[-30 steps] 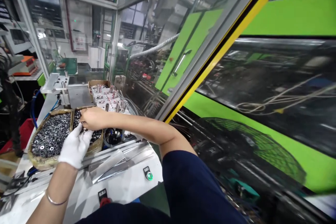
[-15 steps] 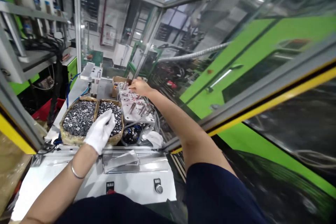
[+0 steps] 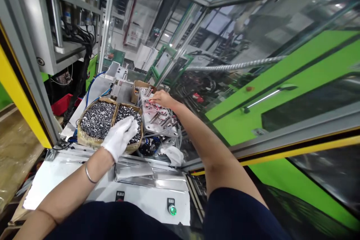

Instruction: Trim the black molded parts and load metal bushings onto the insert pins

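My left hand wears a white glove and hovers over the right-hand box of small shiny metal parts. Its fingers are pressed together and cupped; whatever lies inside them is hidden. Beside that box, a second box is full of small grey metal rings. Further off, my bare right hand reaches onto a metal fixture plate with upright pins and reddish spots. Its fingertips pinch down at the plate, and any part between them is too small to name.
A small cardboard box of metal parts stands behind the fixture. A white glove lies at its near end. Clear plastic strips rest on the front ledge near a green-lit button. Framed clear panels and yellow-edged posts flank the work area.
The view has swung, so the scene sits further right at left and centre. My right hand stays over the fixture and my left over the box. The front button now glows green.
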`<state>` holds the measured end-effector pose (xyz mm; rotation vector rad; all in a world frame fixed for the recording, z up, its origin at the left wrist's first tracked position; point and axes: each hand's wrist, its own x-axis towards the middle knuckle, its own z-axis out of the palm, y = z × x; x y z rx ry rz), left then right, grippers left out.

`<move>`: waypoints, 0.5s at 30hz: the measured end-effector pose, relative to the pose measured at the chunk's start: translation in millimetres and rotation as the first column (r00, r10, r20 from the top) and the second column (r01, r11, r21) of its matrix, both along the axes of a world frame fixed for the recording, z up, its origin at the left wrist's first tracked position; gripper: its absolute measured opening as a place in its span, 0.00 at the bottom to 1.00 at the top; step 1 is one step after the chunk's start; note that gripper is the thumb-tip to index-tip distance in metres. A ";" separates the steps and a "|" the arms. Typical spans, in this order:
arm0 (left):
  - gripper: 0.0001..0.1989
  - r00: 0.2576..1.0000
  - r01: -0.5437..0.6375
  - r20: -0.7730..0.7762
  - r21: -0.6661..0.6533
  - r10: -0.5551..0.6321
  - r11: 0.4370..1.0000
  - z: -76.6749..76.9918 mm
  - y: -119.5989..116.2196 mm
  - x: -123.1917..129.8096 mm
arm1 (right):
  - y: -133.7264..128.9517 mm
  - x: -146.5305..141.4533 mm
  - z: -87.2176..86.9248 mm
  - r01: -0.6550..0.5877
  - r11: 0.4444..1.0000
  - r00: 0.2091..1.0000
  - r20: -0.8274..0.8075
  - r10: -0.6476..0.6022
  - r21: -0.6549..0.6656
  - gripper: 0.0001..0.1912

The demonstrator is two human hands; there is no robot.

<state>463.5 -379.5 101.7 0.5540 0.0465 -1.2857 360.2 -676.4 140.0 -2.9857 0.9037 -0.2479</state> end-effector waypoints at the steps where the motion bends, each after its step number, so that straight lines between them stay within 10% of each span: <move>1: 0.07 1.000 0.004 -0.005 -0.003 -0.004 1.000 -0.4 -0.4 -0.4 | 0.8 -0.1 0.9 -0.005 1.000 1.000 -0.027 0.006 0.007 0.06; 8: 0.07 0.997 0.080 -0.020 0.033 -0.079 0.996 -1.4 -8.2 0.6 | 49.6 18.9 37.4 -0.107 0.994 0.994 -0.026 0.107 0.004 0.12; 11: 0.10 0.992 0.117 -0.042 0.047 -0.115 0.992 2.0 -14.7 1.0 | 103.4 33.1 47.8 -0.490 0.847 0.862 -0.030 0.506 0.206 0.11; 15: 0.12 0.991 0.079 -0.113 0.051 -0.073 0.996 8.8 -19.8 -0.2 | 147.9 42.3 45.4 -0.631 0.755 0.764 -0.022 0.645 0.180 0.08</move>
